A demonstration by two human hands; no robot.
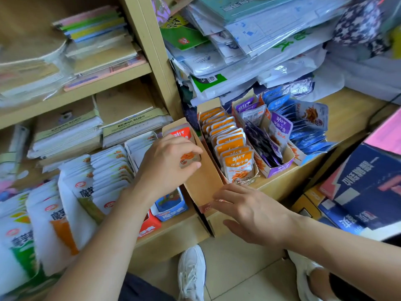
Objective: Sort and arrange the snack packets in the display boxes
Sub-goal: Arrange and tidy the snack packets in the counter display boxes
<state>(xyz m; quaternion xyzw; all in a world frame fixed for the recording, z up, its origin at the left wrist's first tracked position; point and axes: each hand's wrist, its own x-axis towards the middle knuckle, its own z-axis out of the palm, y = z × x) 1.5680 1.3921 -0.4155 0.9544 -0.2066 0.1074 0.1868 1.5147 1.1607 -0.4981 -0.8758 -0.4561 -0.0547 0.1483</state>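
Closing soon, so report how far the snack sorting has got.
Done: the orange packets stand in a neat row in their box. In hand: the left hand grips red packets inside the plain cardboard box, while the right hand rests on its front edge. Left: the purple packets and blue packets lean untidily.

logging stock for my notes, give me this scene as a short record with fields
left hand: grips a red packet inside the brown box
right hand: fingers straight, touching the brown box's lower front
orange packets: neat upright row in the next box to the right
purple box: right of the orange row, packets untidy
blue packets: farthest right, fanned and leaning
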